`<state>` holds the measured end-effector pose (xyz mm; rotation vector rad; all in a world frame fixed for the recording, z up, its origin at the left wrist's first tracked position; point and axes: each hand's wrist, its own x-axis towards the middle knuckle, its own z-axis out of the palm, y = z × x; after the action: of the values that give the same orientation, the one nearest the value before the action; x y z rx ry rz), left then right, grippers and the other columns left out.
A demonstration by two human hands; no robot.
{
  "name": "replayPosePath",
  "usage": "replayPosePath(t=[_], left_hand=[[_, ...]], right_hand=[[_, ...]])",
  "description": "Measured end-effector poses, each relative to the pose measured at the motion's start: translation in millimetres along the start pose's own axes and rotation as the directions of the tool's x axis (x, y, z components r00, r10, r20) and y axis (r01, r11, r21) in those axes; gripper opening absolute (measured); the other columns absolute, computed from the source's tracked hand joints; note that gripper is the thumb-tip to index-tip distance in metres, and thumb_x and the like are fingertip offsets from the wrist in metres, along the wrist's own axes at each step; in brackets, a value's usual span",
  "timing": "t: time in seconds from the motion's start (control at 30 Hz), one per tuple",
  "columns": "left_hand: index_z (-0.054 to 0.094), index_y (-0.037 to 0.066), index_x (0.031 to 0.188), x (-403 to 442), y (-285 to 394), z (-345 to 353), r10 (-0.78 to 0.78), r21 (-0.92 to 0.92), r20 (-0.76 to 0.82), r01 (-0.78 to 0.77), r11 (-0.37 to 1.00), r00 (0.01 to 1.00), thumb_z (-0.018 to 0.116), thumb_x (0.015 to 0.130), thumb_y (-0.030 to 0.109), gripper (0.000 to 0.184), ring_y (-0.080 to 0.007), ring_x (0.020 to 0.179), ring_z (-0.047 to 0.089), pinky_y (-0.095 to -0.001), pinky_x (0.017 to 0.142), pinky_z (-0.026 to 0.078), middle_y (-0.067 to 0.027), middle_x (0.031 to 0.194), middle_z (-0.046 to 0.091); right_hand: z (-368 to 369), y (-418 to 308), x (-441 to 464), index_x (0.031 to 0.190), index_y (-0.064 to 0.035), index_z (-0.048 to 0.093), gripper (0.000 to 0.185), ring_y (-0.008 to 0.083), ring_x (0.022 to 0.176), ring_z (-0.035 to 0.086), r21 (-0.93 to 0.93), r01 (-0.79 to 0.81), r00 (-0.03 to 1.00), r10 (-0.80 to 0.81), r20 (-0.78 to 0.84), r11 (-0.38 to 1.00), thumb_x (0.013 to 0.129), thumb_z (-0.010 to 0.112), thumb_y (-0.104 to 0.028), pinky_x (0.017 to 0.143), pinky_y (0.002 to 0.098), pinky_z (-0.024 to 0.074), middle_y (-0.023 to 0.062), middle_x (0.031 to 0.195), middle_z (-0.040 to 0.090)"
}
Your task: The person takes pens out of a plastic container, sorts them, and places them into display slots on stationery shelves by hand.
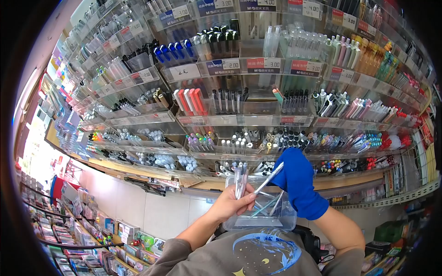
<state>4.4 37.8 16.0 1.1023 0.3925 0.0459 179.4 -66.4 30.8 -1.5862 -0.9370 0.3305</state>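
Observation:
My left hand (234, 201) is closed around several clear and white pens (240, 181) held upright. From the same hand a white pen (269, 178) slants up to the right, its upper end against a blue cloth covering (294, 172). That covering wraps my right hand (294, 184) down to the wrist and hides its fingers, so whether they grip is not visible. Below both hands, in front of my body, is a clear plastic bin (235, 222) with several loose pens (269, 204) lying crosswise in it.
A tiered clear pen rack (253, 120) with price labels fills the view ahead, its rows holding many pens. A wooden ledge (207, 183) runs along its lower edge. At lower left stands a shelf of packaged goods (83, 225), beside the tiled floor (159, 211).

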Motion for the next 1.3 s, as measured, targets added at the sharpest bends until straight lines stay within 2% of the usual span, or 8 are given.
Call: replayPosePath(t=[0.07, 0.2, 0.37, 0.67, 0.73, 0.8, 1.07, 1.3], left_hand=[[0.051, 0.003, 0.085, -0.1, 0.1, 5.9, -0.003, 0.029, -0.067, 0.005, 1.0, 0.998, 0.058, 0.085, 0.015, 0.013, -0.0049, 0.043, 0.041, -0.0175, 0.041, 0.031, -0.0024, 0.064, 0.054], [0.051, 0.005, 0.08, 3.0, -10.9, 15.5, 0.154, 0.167, -0.226, -0.118, 0.979, 0.962, 0.064, 0.08, 0.01, 0.013, -0.0033, 0.05, 0.043, -0.0182, 0.044, 0.033, -0.0004, 0.064, 0.054], [0.052, 0.005, 0.077, 2.9, -23.6, 21.7, 0.358, 0.463, -0.242, -0.217, 0.859, 0.902, 0.066, 0.077, 0.008, 0.014, -0.0023, 0.057, 0.044, -0.0198, 0.049, 0.035, 0.0014, 0.063, 0.053], [0.052, 0.005, 0.076, 2.8, -37.5, 36.5, 0.376, 0.385, -0.288, -0.253, 0.888, 0.881, 0.066, 0.078, 0.011, 0.015, -0.0045, 0.057, 0.042, -0.0229, 0.051, 0.036, 0.0004, 0.061, 0.051], [0.052, 0.005, 0.077, 4.2, -34.3, 39.1, 0.379, 0.355, -0.29, -0.269, 0.895, 0.879, 0.065, 0.079, 0.01, 0.014, -0.0045, 0.058, 0.045, -0.0222, 0.052, 0.037, 0.0006, 0.063, 0.053], [0.052, 0.004, 0.077, 5.2, -30.2, 40.3, 0.366, 0.308, -0.296, -0.275, 0.911, 0.882, 0.064, 0.079, 0.009, 0.013, -0.0047, 0.059, 0.047, -0.0218, 0.054, 0.039, 0.0005, 0.064, 0.055], [0.056, 0.002, 0.087, 8.8, -26.0, 28.2, 0.493, 0.412, -0.272, -0.362, 0.836, 0.827, 0.063, 0.08, 0.008, 0.011, -0.0054, 0.057, 0.051, -0.0209, 0.053, 0.04, -0.0003, 0.065, 0.056], [0.056, 0.001, 0.086, 2.4, 23.2, 3.6, 0.354, 0.028, -0.363, -0.37, 0.929, 0.862, 0.058, 0.084, 0.015, 0.014, -0.0042, 0.04, 0.039, -0.0179, 0.037, 0.027, 0.0003, 0.053, 0.048]], right_hand=[[3.4, -11.5, -5.5, 0.082, -0.0046, 0.052, 0.014, 0.0117, 0.057, 0.05, 0.229, -0.338, 0.941, 0.333, 0.061, 0.913, 0.087, 0.043, -0.014, 0.053, 0.0265, 0.0413, 0.0042, 0.063, 0.047], [18.7, 21.3, -10.9, 0.08, -0.0069, 0.052, 0.018, 0.0106, 0.055, 0.049, -0.042, -0.003, 0.998, 0.0, -0.061, 0.999, 0.088, 0.047, -0.023, 0.049, 0.0244, 0.0411, 0.003, 0.065, 0.05], [18.2, 3.4, -8.4, 0.082, -0.006, 0.054, 0.026, 0.014, 0.056, 0.055, 0.525, -0.524, 0.822, 0.559, 0.107, 0.671, 0.089, 0.044, -0.03, 0.052, 0.0294, 0.0466, 0.0053, 0.064, 0.054], [13.3, -26.8, -1.9, 0.079, -0.0086, 0.056, 0.026, 0.0153, 0.058, 0.057, 0.665, -0.498, 0.841, 0.497, 0.213, 0.557, 0.089, 0.042, -0.029, 0.056, 0.0278, 0.0478, 0.0044, 0.065, 0.056], [17.0, -12.0, -11.3, 0.073, -0.0078, 0.055, 0.023, 0.0155, 0.055, 0.057, 0.041, -0.113, 0.99, 0.109, 0.094, 0.993, 0.086, 0.044, -0.023, 0.053, 0.0261, 0.0471, 0.0039, 0.064, 0.057], [19.7, -24.9, -17.3, 0.066, -0.0072, 0.054, 0.014, 0.0169, 0.055, 0.056, -0.417, 0.2, 0.973, -0.128, 0.194, 0.887, 0.077, 0.048, -0.014, 0.057, 0.028, 0.0457, 0.0032, 0.068, 0.057], [15.9, 5.3, -8.2, 0.072, -0.0094, 0.053, 0.006, 0.0237, 0.064, 0.054, -0.2, 0.244, 0.923, -0.165, 0.347, 0.949, 0.074, 0.054, -0.016, 0.056, 0.0335, 0.0389, 0.005, 0.069, 0.055], [24.1, -0.7, -30.0, 0.074, -0.0141, 0.054, 0.01, 0.023, 0.058, 0.053, -0.412, 0.378, 0.79, -0.057, 0.61, 0.829, 0.078, 0.051, -0.023, 0.053, 0.0359, 0.0358, 0.0031, 0.066, 0.056]])
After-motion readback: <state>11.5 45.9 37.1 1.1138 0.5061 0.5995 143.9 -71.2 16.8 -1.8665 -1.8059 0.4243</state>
